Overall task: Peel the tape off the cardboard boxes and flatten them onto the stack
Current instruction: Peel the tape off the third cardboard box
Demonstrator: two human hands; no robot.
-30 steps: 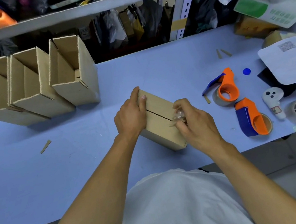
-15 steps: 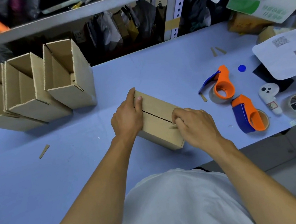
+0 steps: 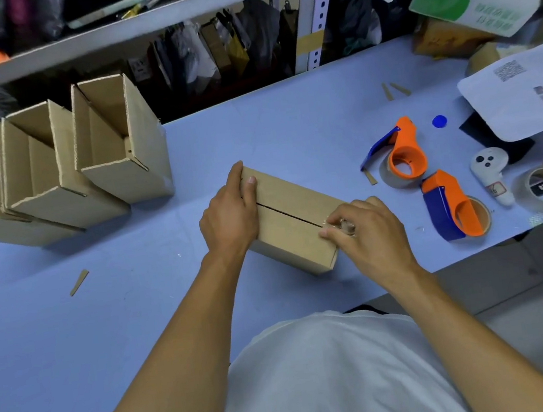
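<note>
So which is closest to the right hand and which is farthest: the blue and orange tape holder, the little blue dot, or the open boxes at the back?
From the right hand, in the head view:
1. Blue and orange tape holder, just to its right.
2. Little blue dot, farther back on the right.
3. Open boxes, far off to the back left.

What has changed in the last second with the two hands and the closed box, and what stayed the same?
The right hand pinched a crumpled bit of clear tape a second ago, pressed down on the seam end half a second ago, and now pinches the tape again at the same end of the closed box. The left hand keeps gripping the far end. The box, the open boxes and the tape dispensers did not move.
</note>
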